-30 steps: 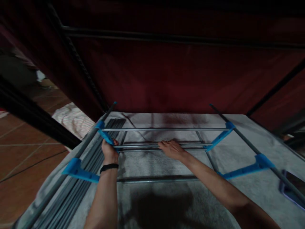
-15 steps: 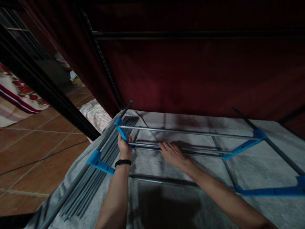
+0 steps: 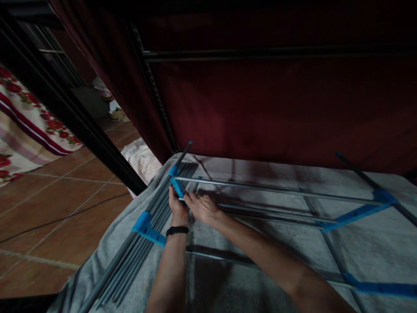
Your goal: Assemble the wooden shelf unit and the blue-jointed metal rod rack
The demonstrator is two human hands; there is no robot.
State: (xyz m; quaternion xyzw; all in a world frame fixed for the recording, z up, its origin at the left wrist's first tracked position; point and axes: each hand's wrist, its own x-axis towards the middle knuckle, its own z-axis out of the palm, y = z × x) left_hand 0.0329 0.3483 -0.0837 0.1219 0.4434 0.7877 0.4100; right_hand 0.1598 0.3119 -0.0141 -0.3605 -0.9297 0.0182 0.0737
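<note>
My left hand (image 3: 177, 208), with a black band on its wrist, is closed around the lower part of a blue plastic bracket (image 3: 177, 186). My right hand (image 3: 203, 208) lies right beside it, fingers closed over the end of a thin grey metal rod (image 3: 276, 212) where it meets that bracket. Just above, another metal rod (image 3: 260, 187) runs from the bracket's top to a blue bracket (image 3: 353, 211) on the right. Nearer me, a second left bracket (image 3: 146, 230) sits on the same long tube (image 3: 110, 265). My fingers partly hide the joint.
A bundle of loose grey rods (image 3: 138, 256) lies on the grey blanket (image 3: 234, 278) at left. A black post (image 3: 97, 148) slants beside the bed, with tiled floor (image 3: 65, 204) beyond. A dark red curtain (image 3: 276, 108) hangs behind.
My right hand has slid left along the rod and now meets my left hand at the bracket. The view has turned slightly, shifting the scene to the right.
</note>
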